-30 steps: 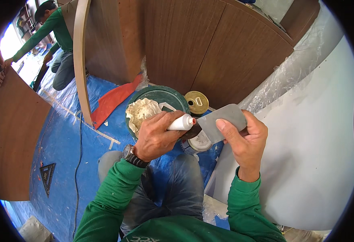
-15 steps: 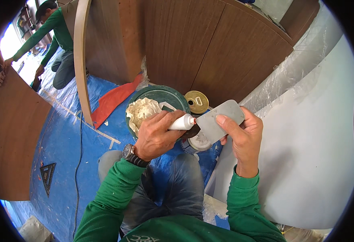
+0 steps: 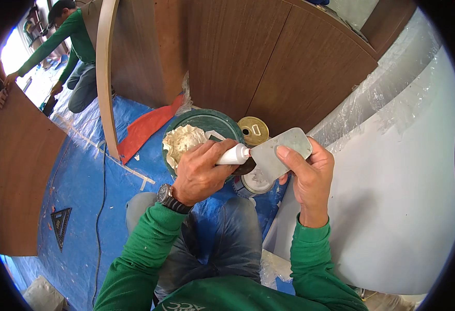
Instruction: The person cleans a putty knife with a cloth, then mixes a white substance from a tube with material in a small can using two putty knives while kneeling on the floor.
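Observation:
My left hand (image 3: 202, 173), with a wristwatch at its wrist, is closed around a white tube (image 3: 233, 155). The tube's reddish nozzle meets or nearly meets the edge of a flat, grey, rounded scraper plate (image 3: 282, 151). My right hand (image 3: 310, 173) pinches this plate, thumb on top and fingers beneath. A dark piece (image 3: 246, 167) shows just below the tube; I cannot tell whether my left hand holds it too. Under the hands stands a round green tub (image 3: 222, 120) with a crumpled cream-coloured lump (image 3: 182, 141) in it. An open can (image 3: 257, 182) with whitish contents sits below the plate.
A gold-topped can (image 3: 253, 130) stands beside the tub, near brown wood panels (image 3: 222, 57). Blue sheeting (image 3: 82, 207) covers the floor, with a black cable (image 3: 100, 212) and a triangular square (image 3: 60, 228). A white panel (image 3: 393, 197) lies right. Another person (image 3: 77, 46) kneels far left.
The scraper plate and my right hand have shifted slightly left, bringing the plate's edge closer to the tube's nozzle. My left hand keeps its hold on the tube.

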A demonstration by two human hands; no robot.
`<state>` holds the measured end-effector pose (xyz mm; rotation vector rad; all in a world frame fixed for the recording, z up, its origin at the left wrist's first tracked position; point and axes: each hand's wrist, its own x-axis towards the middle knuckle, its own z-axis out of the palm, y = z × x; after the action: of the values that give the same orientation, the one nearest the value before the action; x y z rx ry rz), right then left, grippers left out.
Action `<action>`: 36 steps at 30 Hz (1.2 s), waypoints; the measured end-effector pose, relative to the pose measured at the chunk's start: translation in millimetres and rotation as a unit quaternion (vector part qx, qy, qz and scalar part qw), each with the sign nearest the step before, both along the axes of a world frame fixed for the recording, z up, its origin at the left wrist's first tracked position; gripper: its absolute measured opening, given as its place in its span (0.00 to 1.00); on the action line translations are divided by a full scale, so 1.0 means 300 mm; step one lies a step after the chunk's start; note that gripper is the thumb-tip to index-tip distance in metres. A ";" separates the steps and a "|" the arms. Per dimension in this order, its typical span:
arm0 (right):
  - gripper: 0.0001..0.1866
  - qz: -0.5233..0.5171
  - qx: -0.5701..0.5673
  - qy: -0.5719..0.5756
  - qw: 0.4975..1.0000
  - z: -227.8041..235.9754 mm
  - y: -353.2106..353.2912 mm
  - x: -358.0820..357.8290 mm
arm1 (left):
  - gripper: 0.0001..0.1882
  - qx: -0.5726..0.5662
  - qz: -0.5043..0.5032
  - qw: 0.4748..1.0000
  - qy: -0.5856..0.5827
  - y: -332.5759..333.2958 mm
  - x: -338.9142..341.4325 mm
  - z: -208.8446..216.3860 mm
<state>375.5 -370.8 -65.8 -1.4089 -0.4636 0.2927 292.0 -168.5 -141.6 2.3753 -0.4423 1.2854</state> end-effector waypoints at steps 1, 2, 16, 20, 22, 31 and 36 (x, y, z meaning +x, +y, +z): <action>0.12 0.003 0.004 0.003 1.000 -0.003 0.001 0.002 | 0.10 0.000 0.001 1.000 0.000 0.001 0.000 -0.002; 0.12 0.005 0.009 0.005 1.000 -0.005 0.002 0.004 | 0.10 0.000 0.002 1.000 0.001 0.002 0.000 -0.004; 0.13 0.073 0.069 0.075 0.992 -0.052 -0.001 0.051 | 0.10 0.001 0.010 1.000 0.012 0.009 0.000 -0.014; 0.12 0.081 0.072 0.084 0.990 -0.059 -0.001 0.056 | 0.11 -0.009 0.006 1.000 0.005 0.009 0.006 -0.021; 0.12 0.084 0.073 0.086 0.990 -0.065 -0.003 0.061 | 0.11 -0.010 0.004 1.000 0.004 0.009 0.009 -0.022; 0.12 0.099 0.075 0.085 0.989 -0.082 -0.006 0.081 | 0.11 -0.032 0.002 0.999 0.005 0.000 0.018 -0.022; 0.13 0.089 0.081 0.078 0.990 -0.075 -0.012 0.088 | 0.15 -0.042 0.009 0.999 0.013 0.004 0.023 -0.025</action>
<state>401.8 -374.4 -88.2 -1.1776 -0.4748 0.4950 298.8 -167.3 -149.0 2.3292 -0.3535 1.2539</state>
